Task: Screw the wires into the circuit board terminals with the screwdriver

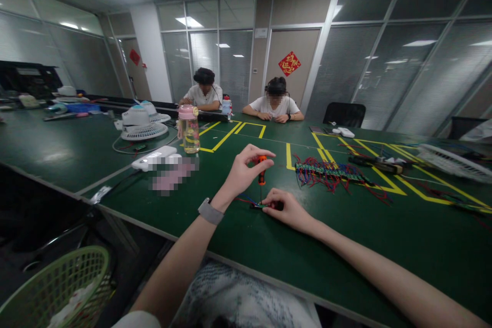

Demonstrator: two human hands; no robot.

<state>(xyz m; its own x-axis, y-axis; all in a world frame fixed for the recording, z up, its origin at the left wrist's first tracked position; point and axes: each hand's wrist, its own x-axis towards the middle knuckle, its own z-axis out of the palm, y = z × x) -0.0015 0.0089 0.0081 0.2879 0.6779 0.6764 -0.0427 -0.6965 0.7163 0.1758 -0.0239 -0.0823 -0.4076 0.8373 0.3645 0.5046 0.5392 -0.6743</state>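
From afar, on the green table (384, 230), I have my left hand (244, 171) curled about the upright screwdriver (262, 178) (clamped or loose, I can't tell) and my right hand (288, 210) pinching the board (257, 206) at its tip. I judge this screw-turning — next calls for a straight twist, board steady.

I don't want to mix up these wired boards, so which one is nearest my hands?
The single small board below the orange-and-black screwdriver, at your right hand; the other boards lie farther right, mostly bunched in a row.
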